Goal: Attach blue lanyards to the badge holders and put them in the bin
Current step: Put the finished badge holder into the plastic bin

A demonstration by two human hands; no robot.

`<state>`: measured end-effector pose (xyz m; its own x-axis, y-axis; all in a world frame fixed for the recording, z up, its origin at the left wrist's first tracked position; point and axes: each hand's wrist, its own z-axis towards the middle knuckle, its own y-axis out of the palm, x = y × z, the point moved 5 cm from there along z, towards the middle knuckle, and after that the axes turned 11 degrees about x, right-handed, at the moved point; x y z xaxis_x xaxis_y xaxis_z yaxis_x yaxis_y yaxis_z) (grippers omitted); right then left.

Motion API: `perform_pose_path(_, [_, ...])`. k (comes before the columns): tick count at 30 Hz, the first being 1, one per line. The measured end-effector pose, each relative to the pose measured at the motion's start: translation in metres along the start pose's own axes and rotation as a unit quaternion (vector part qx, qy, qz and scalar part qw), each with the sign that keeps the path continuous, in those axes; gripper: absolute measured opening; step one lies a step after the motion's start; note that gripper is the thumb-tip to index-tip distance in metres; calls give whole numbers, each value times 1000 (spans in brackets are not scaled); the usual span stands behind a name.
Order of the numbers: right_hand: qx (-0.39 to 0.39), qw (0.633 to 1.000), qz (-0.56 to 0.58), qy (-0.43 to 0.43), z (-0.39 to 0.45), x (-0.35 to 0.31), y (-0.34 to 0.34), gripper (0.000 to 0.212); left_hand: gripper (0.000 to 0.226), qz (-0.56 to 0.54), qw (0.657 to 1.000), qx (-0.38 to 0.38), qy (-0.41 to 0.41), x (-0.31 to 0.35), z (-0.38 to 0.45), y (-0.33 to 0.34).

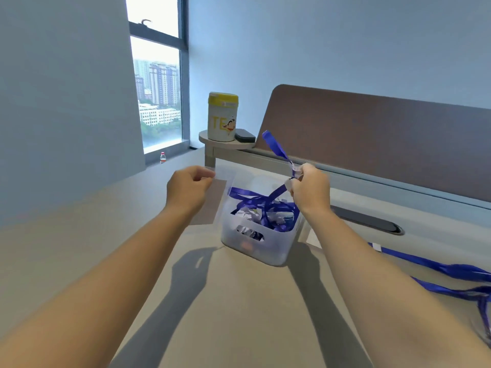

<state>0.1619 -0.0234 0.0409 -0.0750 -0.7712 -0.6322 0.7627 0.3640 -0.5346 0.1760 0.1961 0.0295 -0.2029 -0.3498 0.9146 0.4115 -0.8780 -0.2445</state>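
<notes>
Left hand: our left hand (190, 185) pinches the top corner of a clear badge holder (212, 197), which hangs in the air just left of the bin.
Right hand: our right hand (309, 189) grips a blue lanyard (276, 147) at its clip end, fingers curled round it; one end of the ribbon sticks up past the fist, the other runs down into the bin.
Holder and lanyard: we see them apart, each in its own hand; whether the clip touches the holder we cannot tell.
Bin: the translucent white bin (265, 251) stands on the table (239, 301) between our forearms, holding a tangle of blue ribbon and clear holders.
Spare lanyards: more blue lanyards (438, 269) lie on the table at the right, well apart from the bin.
Side shelf: a yellow-lidded canister (221, 118) stands upright on a small round shelf (210, 139), with a dark case (244, 135) just beside it.
Window sill: a small bottle (163, 157) stands by the window (156, 75).
</notes>
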Motion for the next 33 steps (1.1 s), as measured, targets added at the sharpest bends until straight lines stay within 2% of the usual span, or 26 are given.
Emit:
perform_pose_path(2, [-39,991,-107,-67,-6,2,18,16,24,4,1000,-1,-1,-6,6,2])
perform_pose_path(6, [-153,927,-283,-194,-16,-1,40,23,24,12,1000,-6,7,-13,7,4])
perform_pose_path(10, [-270,879,-348,-180,-21,4,43,27,25,30,999,-14,22,-9,1,4])
perform_pose_path(13, [-320,890,-299,-125,-30,8,37,33,26,40,998,-21,43,1,-7,1])
perform_pose_path(15, [-317,913,-238,-97,-33,6,24,41,26,49,997,-31,58,8,-16,0])
perform_pose_path(17, [-278,941,-178,-73,-33,3,3,45,26,53,995,-42,72,17,-26,0])
perform_pose_path(21, [-192,972,-122,-63,-37,7,-47,42,27,34,992,-59,108,43,-55,3])
perform_pose_path(26, [-139,981,-131,-35,-60,47,-116,40,27,10,979,-104,174,73,-109,25])
perform_pose_path(33, [-127,973,-178,81,-107,152,-192,37,31,44,942,-222,249,81,-204,88])
